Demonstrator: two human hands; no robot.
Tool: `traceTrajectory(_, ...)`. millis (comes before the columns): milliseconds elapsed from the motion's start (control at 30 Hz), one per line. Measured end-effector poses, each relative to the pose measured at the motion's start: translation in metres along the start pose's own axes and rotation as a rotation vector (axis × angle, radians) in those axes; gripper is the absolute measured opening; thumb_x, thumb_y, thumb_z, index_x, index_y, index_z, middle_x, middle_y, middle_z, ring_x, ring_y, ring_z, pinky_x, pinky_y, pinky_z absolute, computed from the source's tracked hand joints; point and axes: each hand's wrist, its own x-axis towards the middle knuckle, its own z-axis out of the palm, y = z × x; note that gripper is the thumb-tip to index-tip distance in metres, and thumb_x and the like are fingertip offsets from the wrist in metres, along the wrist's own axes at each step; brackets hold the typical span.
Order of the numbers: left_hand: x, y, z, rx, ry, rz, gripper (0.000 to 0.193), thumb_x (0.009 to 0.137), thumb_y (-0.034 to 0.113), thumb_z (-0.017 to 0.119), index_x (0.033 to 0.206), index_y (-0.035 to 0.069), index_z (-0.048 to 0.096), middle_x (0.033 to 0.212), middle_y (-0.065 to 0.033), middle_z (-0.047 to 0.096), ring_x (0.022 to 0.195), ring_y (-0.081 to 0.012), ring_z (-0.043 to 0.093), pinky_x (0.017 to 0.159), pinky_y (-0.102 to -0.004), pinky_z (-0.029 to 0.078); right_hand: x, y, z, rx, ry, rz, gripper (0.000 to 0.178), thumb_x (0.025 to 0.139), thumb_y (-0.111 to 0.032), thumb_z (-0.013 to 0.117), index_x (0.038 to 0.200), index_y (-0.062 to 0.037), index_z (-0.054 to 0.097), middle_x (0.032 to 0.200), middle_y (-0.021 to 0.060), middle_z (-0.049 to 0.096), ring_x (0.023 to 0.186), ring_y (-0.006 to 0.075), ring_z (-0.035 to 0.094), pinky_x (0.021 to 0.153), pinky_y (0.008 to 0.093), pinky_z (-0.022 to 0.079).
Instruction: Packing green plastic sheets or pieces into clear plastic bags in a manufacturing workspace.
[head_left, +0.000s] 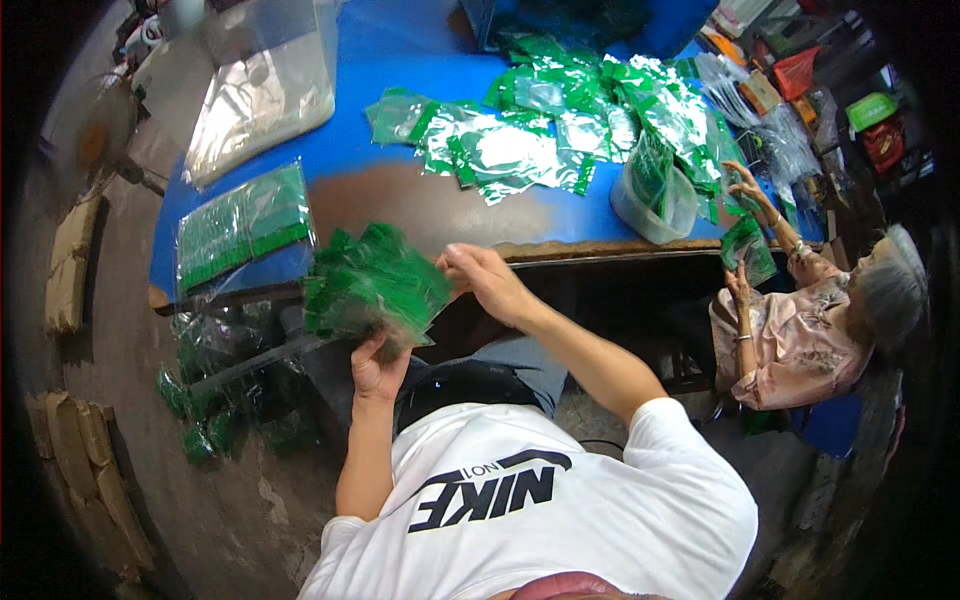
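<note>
My left hand (378, 370) grips a fanned stack of green-and-clear plastic bags (375, 280) from below, in front of the table edge. At the right side of that stack is my right hand (485, 283), its fingers curled together. Whether a bag edge is pinched in them is hidden. Just beyond the stack, a clear pack of green bags (245, 225) lies flat on the table's left end. Farther back, a loose heap of similar shiny green-and-clear bags (510, 150) spreads over the blue tabletop (375, 60).
A translucent tub (655, 210) holding green bags stands near the table's front edge. On the right, a co-worker (800, 330) handles a green bag. Large clear plastic sheets (260, 110) lie at back left. Bundled green packs (230, 390) sit below the table's left end.
</note>
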Motion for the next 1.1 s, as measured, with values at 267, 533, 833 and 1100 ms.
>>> traceTrajectory(267,0.003,-0.003,0.005,0.082,0.038,-0.045,0.045,0.078,-0.003,0.070,0.121,0.005,0.063,0.124,-0.0085,0.064,0.122,-0.0297,0.057,0.111,-0.0497,0.040,0.111,-0.067,-0.144,-1.440,0.894,-0.172,0.096,0.067,-0.052,0.087,0.132,0.0036,0.044,0.113,0.0276,0.064,0.098,0.0440,0.065,0.084,0.0510,0.053)
traceTrajectory(533,0.012,0.013,0.025,0.150,-0.252,0.028,0.054,0.078,-0.002,0.070,0.129,0.008,0.058,0.127,-0.0077,0.063,0.122,-0.0261,0.057,0.112,-0.0434,0.038,0.110,-0.064,-0.157,-1.015,0.897,-0.210,0.061,0.084,-0.044,0.076,0.117,0.0041,0.058,0.096,0.0220,0.070,0.086,0.0387,0.069,0.078,0.0468,0.053)
traceTrajectory(833,0.069,0.034,0.074,0.283,-0.217,0.105,0.045,0.081,-0.003,0.071,0.125,0.005,0.061,0.121,-0.0066,0.064,0.119,-0.0236,0.058,0.106,-0.0378,0.042,0.029,-0.033,-0.022,0.183,0.103,-0.051,0.052,0.095,-0.044,0.066,0.117,0.0030,0.064,0.104,0.0043,0.065,0.081,0.0077,0.052,0.069,0.0267,0.046)
traceTrajectory(1100,0.116,0.058,0.125,1.629,-0.421,0.532,0.077,0.076,0.010,0.085,0.143,0.004,0.045,0.131,-0.0092,0.058,0.124,-0.0218,0.054,0.104,-0.0383,0.045,0.079,-0.049,-0.037,-0.615,0.025,-0.452,0.101,0.066,-0.030,0.093,0.143,0.0043,0.035,0.128,0.0163,0.057,0.122,0.0248,0.053,0.106,0.0385,0.041)
